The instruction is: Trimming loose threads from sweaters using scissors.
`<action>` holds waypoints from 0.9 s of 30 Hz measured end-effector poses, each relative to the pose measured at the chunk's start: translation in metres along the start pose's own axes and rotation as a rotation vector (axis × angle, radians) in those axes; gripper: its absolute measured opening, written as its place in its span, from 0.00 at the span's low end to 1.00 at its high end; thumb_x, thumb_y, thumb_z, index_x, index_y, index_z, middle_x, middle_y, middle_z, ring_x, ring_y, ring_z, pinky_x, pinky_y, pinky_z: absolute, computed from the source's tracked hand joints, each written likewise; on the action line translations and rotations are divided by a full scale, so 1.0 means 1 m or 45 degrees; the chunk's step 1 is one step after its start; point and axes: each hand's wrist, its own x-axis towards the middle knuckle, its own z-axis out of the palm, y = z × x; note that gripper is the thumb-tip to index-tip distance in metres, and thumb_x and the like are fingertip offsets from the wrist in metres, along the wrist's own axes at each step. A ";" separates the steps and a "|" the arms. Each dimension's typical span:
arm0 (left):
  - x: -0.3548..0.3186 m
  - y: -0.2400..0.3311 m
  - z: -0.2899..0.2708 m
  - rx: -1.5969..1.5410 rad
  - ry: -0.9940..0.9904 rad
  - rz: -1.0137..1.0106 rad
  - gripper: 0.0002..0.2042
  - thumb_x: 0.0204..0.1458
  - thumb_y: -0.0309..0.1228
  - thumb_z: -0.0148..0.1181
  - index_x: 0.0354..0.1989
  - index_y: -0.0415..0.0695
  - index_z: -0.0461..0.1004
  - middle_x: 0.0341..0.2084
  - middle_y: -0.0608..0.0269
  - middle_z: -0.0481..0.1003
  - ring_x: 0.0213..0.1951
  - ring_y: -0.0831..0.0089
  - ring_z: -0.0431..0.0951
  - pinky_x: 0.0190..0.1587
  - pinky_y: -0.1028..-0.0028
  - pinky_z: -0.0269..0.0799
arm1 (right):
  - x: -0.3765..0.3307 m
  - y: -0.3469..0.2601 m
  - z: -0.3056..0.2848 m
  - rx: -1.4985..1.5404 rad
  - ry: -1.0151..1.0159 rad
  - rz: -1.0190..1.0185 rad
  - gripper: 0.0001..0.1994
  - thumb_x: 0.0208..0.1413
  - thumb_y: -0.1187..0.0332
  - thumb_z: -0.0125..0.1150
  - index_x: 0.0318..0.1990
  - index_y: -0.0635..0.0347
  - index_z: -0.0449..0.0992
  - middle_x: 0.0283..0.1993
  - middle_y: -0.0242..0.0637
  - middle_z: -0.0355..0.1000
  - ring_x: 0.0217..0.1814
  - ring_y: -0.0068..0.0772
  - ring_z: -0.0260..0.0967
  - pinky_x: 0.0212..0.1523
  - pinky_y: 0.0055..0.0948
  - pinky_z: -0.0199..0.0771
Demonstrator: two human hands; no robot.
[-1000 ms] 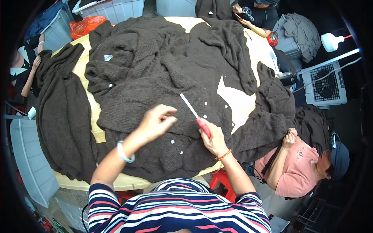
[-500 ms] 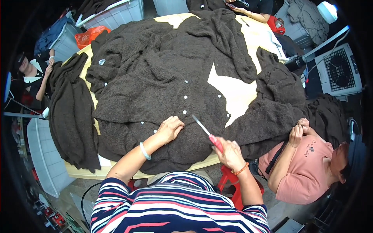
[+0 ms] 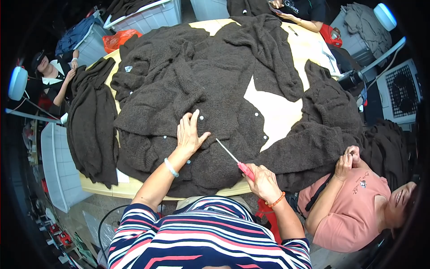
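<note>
A dark brown knitted cardigan (image 3: 215, 89) lies spread and rumpled over the pale yellow table (image 3: 273, 110). Fingers apart, my left hand (image 3: 190, 136) rests on the knit beside a white button (image 3: 201, 118). My right hand (image 3: 264, 183) is closed round the pink-red handle of a screwdriver-like tool (image 3: 244, 169) with a long, thin metal shaft. Its tip points up and left at the fabric, just right of my left thumb; whether it touches cannot be told. More white buttons (image 3: 256, 114) show along the right-hand edge of the knit.
More dark knitwear (image 3: 92, 130) hangs over the table's left end. At right, a person in a pink shirt (image 3: 354, 210) handles knitwear; others sit at far left and far right. Grey bins (image 3: 148, 18), a red plastic bag (image 3: 121, 40) and a lamp (image 3: 385, 17) surround the table.
My left hand has moved up the cardigan and its fingers have spread. The tool's tip has shifted slightly left and down, still in my right hand. The view has shifted slightly.
</note>
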 end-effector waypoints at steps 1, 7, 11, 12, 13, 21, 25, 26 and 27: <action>-0.003 -0.004 0.005 -0.006 -0.118 -0.110 0.29 0.40 0.31 0.73 0.54 0.44 0.68 0.39 0.58 0.69 0.48 0.58 0.70 0.50 0.61 0.67 | 0.001 0.002 0.001 -0.002 -0.011 0.001 0.13 0.56 0.65 0.61 0.49 0.53 0.74 0.33 0.45 0.75 0.36 0.49 0.73 0.39 0.44 0.75; -0.015 -0.025 -0.007 -0.332 -0.523 -0.071 0.15 0.45 0.28 0.66 0.43 0.44 0.74 0.37 0.56 0.74 0.42 0.55 0.75 0.46 0.62 0.72 | 0.010 0.006 -0.006 0.026 0.023 -0.019 0.10 0.57 0.65 0.59 0.45 0.54 0.73 0.35 0.43 0.76 0.36 0.49 0.73 0.39 0.44 0.74; -0.065 -0.005 -0.041 -0.364 -0.948 0.115 0.13 0.47 0.33 0.67 0.39 0.44 0.75 0.31 0.55 0.74 0.39 0.55 0.77 0.43 0.61 0.73 | 0.008 0.012 -0.012 -0.021 -0.057 0.053 0.14 0.57 0.64 0.60 0.50 0.55 0.74 0.34 0.47 0.76 0.37 0.51 0.74 0.40 0.46 0.74; -0.069 0.001 -0.044 -0.320 -0.980 0.064 0.15 0.46 0.36 0.68 0.39 0.44 0.74 0.32 0.55 0.73 0.39 0.54 0.77 0.43 0.60 0.73 | 0.009 0.012 -0.010 -0.019 -0.064 0.053 0.14 0.57 0.64 0.60 0.50 0.55 0.74 0.34 0.47 0.76 0.37 0.51 0.74 0.40 0.46 0.74; -0.067 0.005 -0.043 -0.246 -0.947 0.061 0.16 0.46 0.37 0.69 0.40 0.44 0.74 0.34 0.55 0.73 0.41 0.54 0.76 0.44 0.60 0.72 | 0.009 0.011 -0.010 -0.015 -0.082 0.040 0.14 0.57 0.64 0.60 0.50 0.55 0.74 0.34 0.47 0.76 0.37 0.51 0.73 0.40 0.46 0.74; -0.071 -0.006 0.006 -0.160 -0.679 0.165 0.31 0.50 0.35 0.65 0.64 0.47 0.65 0.69 0.49 0.54 0.71 0.49 0.51 0.67 0.43 0.50 | 0.004 -0.007 -0.001 -0.211 -0.162 -0.065 0.07 0.58 0.64 0.57 0.35 0.57 0.73 0.23 0.48 0.74 0.28 0.51 0.75 0.30 0.48 0.75; -0.083 -0.004 0.010 -0.077 -0.641 0.239 0.33 0.52 0.37 0.64 0.67 0.48 0.61 0.70 0.50 0.53 0.72 0.51 0.50 0.68 0.44 0.47 | -0.005 -0.004 0.007 -0.150 -0.257 -0.038 0.08 0.57 0.64 0.57 0.33 0.59 0.73 0.19 0.50 0.72 0.23 0.51 0.75 0.25 0.48 0.74; -0.084 -0.003 0.011 -0.078 -0.641 0.234 0.33 0.52 0.37 0.64 0.67 0.48 0.61 0.70 0.50 0.53 0.72 0.51 0.50 0.68 0.44 0.47 | -0.001 -0.007 0.009 -0.171 -0.272 -0.039 0.09 0.57 0.63 0.58 0.36 0.58 0.74 0.19 0.50 0.72 0.23 0.52 0.75 0.27 0.47 0.75; -0.085 -0.002 0.012 -0.095 -0.656 0.224 0.33 0.52 0.36 0.64 0.67 0.48 0.61 0.70 0.50 0.53 0.72 0.51 0.50 0.69 0.44 0.47 | 0.005 -0.009 0.011 -0.192 -0.287 -0.040 0.10 0.57 0.61 0.59 0.38 0.58 0.74 0.20 0.50 0.72 0.24 0.52 0.75 0.28 0.46 0.75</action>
